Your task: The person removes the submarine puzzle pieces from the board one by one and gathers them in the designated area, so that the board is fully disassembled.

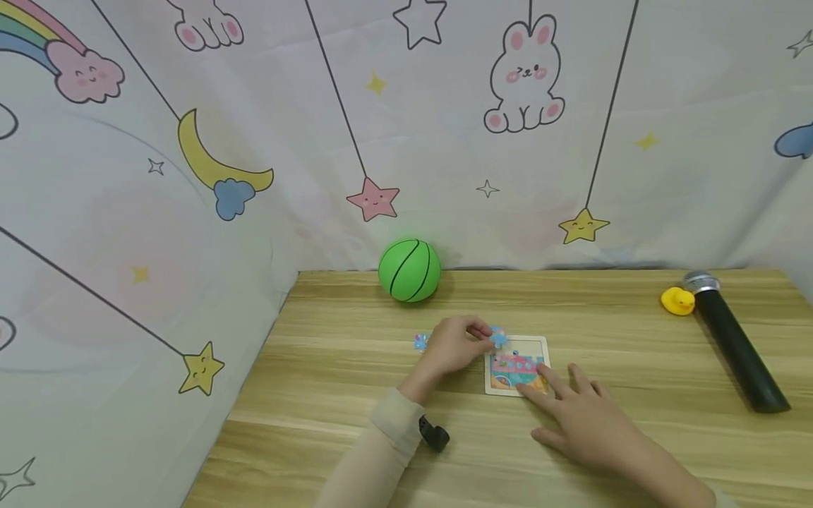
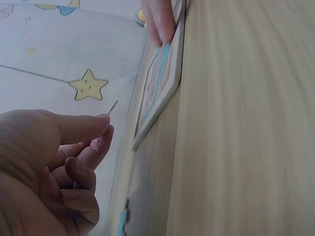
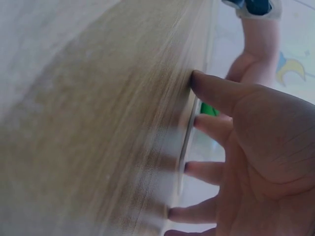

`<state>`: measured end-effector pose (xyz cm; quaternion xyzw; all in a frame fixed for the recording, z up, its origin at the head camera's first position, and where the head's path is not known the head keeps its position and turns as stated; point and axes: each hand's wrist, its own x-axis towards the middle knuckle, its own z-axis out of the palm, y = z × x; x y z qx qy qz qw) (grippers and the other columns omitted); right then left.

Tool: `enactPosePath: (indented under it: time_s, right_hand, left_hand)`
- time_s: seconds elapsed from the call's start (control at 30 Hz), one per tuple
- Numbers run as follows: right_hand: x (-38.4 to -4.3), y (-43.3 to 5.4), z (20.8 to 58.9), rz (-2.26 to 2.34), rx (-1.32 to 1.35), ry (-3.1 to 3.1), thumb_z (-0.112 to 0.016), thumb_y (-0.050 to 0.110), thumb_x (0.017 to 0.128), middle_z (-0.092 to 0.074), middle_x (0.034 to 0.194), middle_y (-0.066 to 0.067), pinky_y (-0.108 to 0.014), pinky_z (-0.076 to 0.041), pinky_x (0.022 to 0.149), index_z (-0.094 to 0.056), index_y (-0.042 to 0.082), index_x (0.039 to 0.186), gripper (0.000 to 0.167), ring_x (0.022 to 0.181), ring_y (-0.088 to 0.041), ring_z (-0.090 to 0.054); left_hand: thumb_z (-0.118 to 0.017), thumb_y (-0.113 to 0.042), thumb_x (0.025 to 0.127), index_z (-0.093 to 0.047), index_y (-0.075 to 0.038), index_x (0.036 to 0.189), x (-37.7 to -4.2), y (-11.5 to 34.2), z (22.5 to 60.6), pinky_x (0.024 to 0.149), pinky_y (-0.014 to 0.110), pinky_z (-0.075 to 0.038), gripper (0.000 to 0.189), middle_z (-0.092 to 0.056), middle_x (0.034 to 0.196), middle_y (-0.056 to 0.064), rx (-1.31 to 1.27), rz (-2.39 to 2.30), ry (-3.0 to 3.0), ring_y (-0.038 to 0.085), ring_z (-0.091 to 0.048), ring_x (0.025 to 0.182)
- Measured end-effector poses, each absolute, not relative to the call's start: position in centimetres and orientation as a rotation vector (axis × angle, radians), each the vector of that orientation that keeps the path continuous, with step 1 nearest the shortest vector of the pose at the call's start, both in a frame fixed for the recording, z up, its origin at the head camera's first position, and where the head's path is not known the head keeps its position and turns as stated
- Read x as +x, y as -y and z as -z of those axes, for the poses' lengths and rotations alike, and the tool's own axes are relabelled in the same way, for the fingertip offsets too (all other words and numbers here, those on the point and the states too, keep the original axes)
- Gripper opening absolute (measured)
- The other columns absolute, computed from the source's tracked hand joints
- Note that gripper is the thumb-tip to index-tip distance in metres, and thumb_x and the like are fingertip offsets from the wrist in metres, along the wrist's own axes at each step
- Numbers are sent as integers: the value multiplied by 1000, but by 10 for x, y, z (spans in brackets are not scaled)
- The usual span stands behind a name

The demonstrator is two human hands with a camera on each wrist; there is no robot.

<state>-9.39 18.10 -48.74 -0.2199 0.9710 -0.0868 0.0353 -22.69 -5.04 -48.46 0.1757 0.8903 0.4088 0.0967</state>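
Note:
Between thumb and fingertips, my left hand (image 1: 455,344) pinches a blue jigsaw piece (image 1: 498,337) above the upper left corner of a puzzle board (image 1: 543,346). In the left wrist view that piece (image 2: 113,107) appears edge-on, as a thin sliver. The light-framed board has joined pink, teal and orange pieces in its lower part and bare backing at the top. My right hand (image 1: 587,423) spreads its fingers, with fingertips on the board's lower right part. Another blue puzzle piece (image 1: 420,342) lies on the table left of the board, partly hidden by my left hand.
A green ball (image 1: 409,271) sits at the table's back edge by the patterned cloth (image 1: 444,141). To the right are a yellow rubber duck (image 1: 677,301) and a black microphone (image 1: 739,346). A black strap-like band (image 1: 435,434) is at my left wrist.

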Motion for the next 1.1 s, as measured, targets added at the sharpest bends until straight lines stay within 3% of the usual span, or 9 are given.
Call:
enactPosePath:
  time_s: [0.4, 1.1]
  right_hand:
    - [-94, -181, 487, 285, -661, -2969, -68, 58, 94, -45, 158, -16, -78, -38, 95, -58, 29, 149, 63, 135, -64, -38]
    - [-92, -180, 485, 290, -669, -2984, -68, 57, 95, -45, 158, -16, -77, -38, 97, -59, 29, 149, 62, 136, -61, -39]
  left_hand:
    - [-80, -20, 92, -76, -16, 96, -233, 87, 488, 79, 31, -50, 7, -70, 87, -9, 432, -1151, -2706, 9, -63, 83]
    - [-80, -21, 91, -77, -18, 93, -230, 82, 489, 73, 31, -48, 5, -67, 80, -12, 434, -976, -2779, 7, -60, 77]
